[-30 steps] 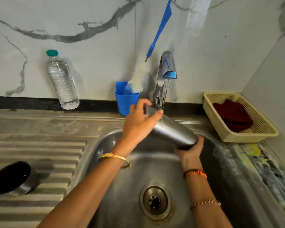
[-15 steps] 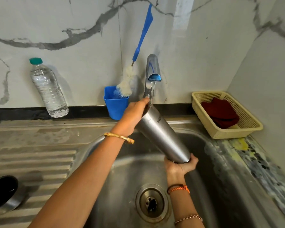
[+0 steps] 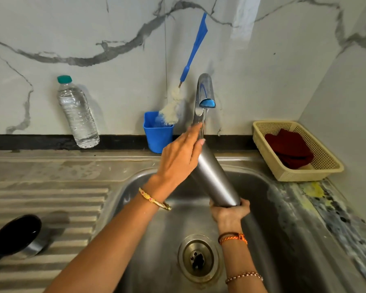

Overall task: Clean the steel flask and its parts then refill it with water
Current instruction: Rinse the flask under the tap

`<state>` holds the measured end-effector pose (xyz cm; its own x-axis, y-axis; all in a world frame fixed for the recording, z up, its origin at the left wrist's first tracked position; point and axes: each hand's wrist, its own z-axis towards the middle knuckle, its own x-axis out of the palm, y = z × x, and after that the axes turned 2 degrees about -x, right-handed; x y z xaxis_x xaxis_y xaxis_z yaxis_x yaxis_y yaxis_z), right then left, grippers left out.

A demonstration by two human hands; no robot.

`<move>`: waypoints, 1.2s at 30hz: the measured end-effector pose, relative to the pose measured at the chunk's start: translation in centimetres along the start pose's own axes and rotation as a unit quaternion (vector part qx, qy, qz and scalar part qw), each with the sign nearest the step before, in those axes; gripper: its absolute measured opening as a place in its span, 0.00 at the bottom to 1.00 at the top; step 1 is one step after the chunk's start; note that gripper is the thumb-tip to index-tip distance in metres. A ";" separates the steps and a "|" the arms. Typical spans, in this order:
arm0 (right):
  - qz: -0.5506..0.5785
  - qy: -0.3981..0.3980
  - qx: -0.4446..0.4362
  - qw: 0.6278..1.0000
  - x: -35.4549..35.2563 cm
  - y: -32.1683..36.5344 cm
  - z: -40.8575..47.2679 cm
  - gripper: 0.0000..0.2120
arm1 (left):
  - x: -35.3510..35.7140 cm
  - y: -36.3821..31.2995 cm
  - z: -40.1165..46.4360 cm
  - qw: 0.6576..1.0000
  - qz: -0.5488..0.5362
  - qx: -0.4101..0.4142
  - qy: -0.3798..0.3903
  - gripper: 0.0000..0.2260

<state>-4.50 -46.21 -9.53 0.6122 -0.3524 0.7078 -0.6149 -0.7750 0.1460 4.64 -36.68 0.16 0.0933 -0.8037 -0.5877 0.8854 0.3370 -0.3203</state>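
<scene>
At frame centre I have tilted the brushed-steel cylindrical flask point(image 3: 215, 178) steeper under the chrome tap point(image 3: 202, 102); right hand point(image 3: 230, 211) grasps its base, left hand point(image 3: 179, 159) now lies flat, released, against its neck. Rinsing continues.

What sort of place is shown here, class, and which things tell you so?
Most likely a home kitchen sink area. The steel sink with its ribbed draining board, the tap against a marble-patterned wall, and the bottle brush standing in a blue cup suggest it.

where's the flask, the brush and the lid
flask point(image 3: 217, 182), head view, middle of steel body
brush point(image 3: 193, 46), head view, blue handle
lid point(image 3: 19, 235), head view, black inside
</scene>
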 end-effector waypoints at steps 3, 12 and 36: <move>0.053 0.069 -0.035 0.996 -0.3 -0.2 -0.4 0.07 | 0.0 -1.5 0.2 0.987 0.045 -0.133 -0.079 0.12; -0.054 0.143 -0.053 0.987 2.3 2.3 -1.3 0.04 | -3.7 0.3 -0.3 0.861 -0.301 -0.390 0.130 0.08; -0.566 0.292 -0.261 0.726 9.2 -3.2 -9.1 0.22 | -0.3 0.5 -12.1 0.269 -0.583 -0.767 -0.013 0.22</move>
<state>-1.41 -42.20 2.79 0.6513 0.7546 0.0806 -0.0804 -0.0370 0.9961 -0.43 -30.30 -8.82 0.1809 -0.7975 0.5755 -0.9066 -0.3621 -0.2167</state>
